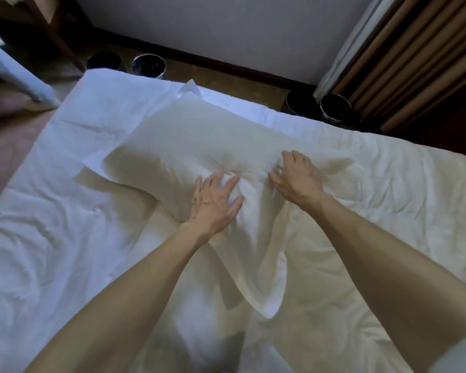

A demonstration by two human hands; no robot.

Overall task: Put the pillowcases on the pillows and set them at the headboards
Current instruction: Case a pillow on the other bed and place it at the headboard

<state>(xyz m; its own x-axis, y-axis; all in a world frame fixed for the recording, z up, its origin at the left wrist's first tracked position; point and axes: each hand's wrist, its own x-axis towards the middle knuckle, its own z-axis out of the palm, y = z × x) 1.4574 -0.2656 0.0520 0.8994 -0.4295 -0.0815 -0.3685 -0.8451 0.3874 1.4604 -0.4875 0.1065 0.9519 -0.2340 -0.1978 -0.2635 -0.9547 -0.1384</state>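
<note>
Plainly, the danger is bunching: the pillow (189, 138) lies across the bed (388, 200) with the pillowcase (256, 265) trailing slack toward me. My left hand (215, 199) only presses flat with spread fingers, so a hard shove could wad the filling into one corner or slide everything toward the far edge. My right hand (297, 179) sits bent-fingered on the fabric, and I cannot tell whether it pinches any; no headboard shows, and white on white hides where the pillow ends inside.
</note>
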